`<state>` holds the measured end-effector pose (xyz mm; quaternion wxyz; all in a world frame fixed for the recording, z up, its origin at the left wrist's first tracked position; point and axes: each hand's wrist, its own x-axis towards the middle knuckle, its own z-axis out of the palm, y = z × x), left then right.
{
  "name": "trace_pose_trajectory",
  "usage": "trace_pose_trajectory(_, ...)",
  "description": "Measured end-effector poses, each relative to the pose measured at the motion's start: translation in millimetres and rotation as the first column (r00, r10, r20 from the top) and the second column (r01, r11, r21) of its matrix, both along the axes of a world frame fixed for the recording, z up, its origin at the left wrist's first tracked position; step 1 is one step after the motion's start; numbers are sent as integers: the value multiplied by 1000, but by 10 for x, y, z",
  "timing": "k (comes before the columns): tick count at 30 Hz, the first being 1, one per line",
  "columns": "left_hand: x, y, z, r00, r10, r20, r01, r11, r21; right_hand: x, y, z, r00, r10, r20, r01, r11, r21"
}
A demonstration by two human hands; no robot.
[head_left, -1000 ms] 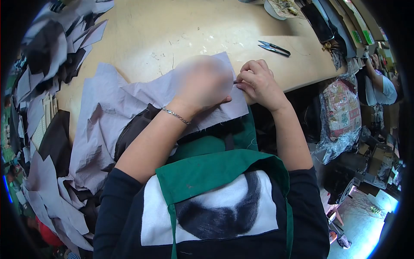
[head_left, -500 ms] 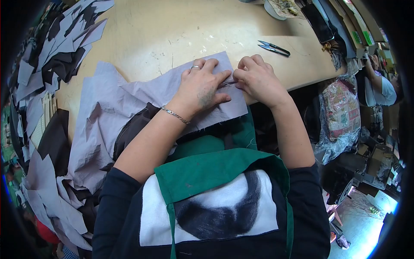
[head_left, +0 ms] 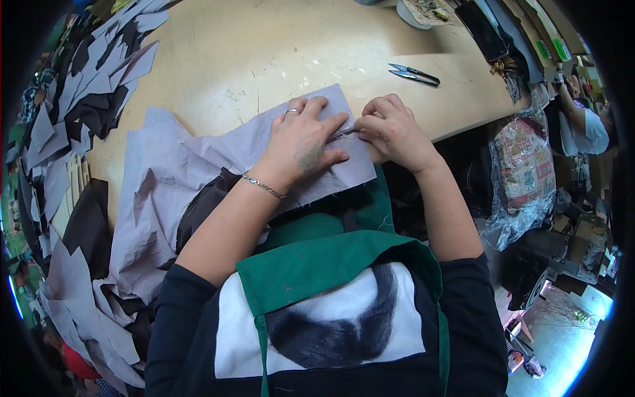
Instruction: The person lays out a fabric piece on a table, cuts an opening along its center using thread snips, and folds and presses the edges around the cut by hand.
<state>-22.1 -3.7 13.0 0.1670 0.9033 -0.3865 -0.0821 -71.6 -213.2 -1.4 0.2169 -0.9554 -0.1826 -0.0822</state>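
A mauve-grey piece of fabric (head_left: 218, 149) lies wrinkled over the front of the table, its near edge frayed. My left hand (head_left: 303, 142) rests flat on it with the fingers spread, thumb pointing right. Just beyond those fingertips a narrow dark strip (head_left: 345, 132) runs along the fabric. My right hand (head_left: 395, 134) pinches the strip's right end between thumb and fingertips, close above the fabric's right edge. Dark brown fabric (head_left: 206, 206) shows from under the mauve-grey piece, beside my left forearm. A pair of thread snips (head_left: 415, 75) lies beyond my right hand.
Cut fabric pieces are heaped along the left (head_left: 99, 63) and lower left (head_left: 83, 291). A bowl (head_left: 423, 13) and a phone (head_left: 481, 30) sit at the back right. Right of the table is a plastic-wrapped patterned bundle (head_left: 522, 165); another person (head_left: 589, 129) is farther right.
My right hand has drawn slightly left and down, and more of the dark strip shows between my hands. My left hand stays flat on the fabric. The whole view has shifted slightly.
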Motion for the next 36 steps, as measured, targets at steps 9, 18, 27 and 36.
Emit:
trace_pose_trajectory(9, 3, 13, -40, 1000, 2, 3, -2, 1000, -20, 2, 9, -117, 986, 28, 165, -29, 1000, 4)
trace_pose_trajectory(18, 245, -109, -28, 988, -10, -157, -39, 952, -305, -101, 73, -250, 932, -36, 361, 57, 997, -47)
trace_pose_trajectory(27, 465, -345, 102, 911, -119, -394, 91, 992, -89, -153, 92, -310, 892, -62, 448, 110, 991, -82)
trace_pose_trajectory(36, 471, -376, 59, 916, -98, -389, 93, 995, -31, -149, 72, -340, 888, -46, 457, 83, 995, -60)
